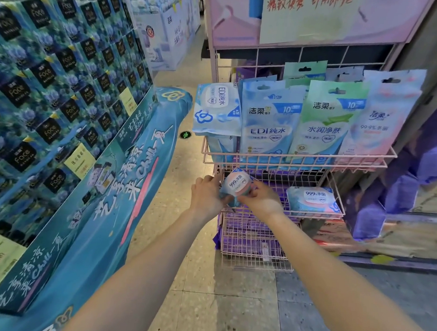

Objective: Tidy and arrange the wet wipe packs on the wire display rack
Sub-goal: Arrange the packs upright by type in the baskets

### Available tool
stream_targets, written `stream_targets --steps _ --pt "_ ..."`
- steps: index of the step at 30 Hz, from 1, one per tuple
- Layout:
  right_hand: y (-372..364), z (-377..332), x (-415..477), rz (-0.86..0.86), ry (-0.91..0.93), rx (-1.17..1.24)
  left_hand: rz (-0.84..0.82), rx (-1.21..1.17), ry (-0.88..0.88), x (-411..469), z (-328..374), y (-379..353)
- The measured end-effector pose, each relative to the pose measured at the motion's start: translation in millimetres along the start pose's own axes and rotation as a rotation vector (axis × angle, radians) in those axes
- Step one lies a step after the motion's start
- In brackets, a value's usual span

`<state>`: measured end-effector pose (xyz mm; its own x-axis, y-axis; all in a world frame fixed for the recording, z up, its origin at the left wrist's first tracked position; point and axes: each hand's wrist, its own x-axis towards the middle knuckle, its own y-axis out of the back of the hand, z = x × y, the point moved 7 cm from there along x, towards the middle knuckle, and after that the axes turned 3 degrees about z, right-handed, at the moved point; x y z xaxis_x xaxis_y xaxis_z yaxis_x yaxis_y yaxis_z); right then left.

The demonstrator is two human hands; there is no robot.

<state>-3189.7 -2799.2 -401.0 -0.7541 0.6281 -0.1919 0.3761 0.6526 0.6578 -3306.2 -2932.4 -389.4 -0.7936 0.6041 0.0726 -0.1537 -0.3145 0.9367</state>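
A pink wire display rack [298, 158] stands ahead of me with several tiers. Both my hands hold one pink-and-blue wet wipe pack [236, 185] at the left front of the middle tier: my left hand [207, 195] grips its left side, my right hand [261, 200] its lower right edge. A second pack of the same kind [312, 199] lies flat on the right of that tier. On the top tier stand a blue pack [216, 109] turned sideways, a blue hanging pack [269, 122], a green one [326, 120] and a pink one [380, 115].
A tall teal display of dark boxed tissues [64, 94] fills the left side, with a narrow tiled aisle [184, 214] between it and the rack. Purple packs [398, 190] are stacked to the right of the rack. The lowest basket [248, 243] sits near the floor.
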Motion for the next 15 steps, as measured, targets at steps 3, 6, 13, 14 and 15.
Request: stream_targets --steps 3,6,13,14,15 --pt "-1 -2 -4 0.027 0.019 -0.028 -0.009 0.010 -0.006 3 0 -1" --pt "-3 1 -5 0.081 0.041 -0.063 0.017 -0.063 -0.001 3 -4 1" --pt "-1 -15 -7 0.207 0.123 0.179 0.177 -0.198 0.032 -8 -9 12" --pt "-3 -16 -3 0.168 0.099 0.202 0.175 -0.191 0.055 -9 -10 11" --pt "-7 -18 -2 0.109 0.078 0.182 0.155 -0.155 0.076 -9 -11 10"
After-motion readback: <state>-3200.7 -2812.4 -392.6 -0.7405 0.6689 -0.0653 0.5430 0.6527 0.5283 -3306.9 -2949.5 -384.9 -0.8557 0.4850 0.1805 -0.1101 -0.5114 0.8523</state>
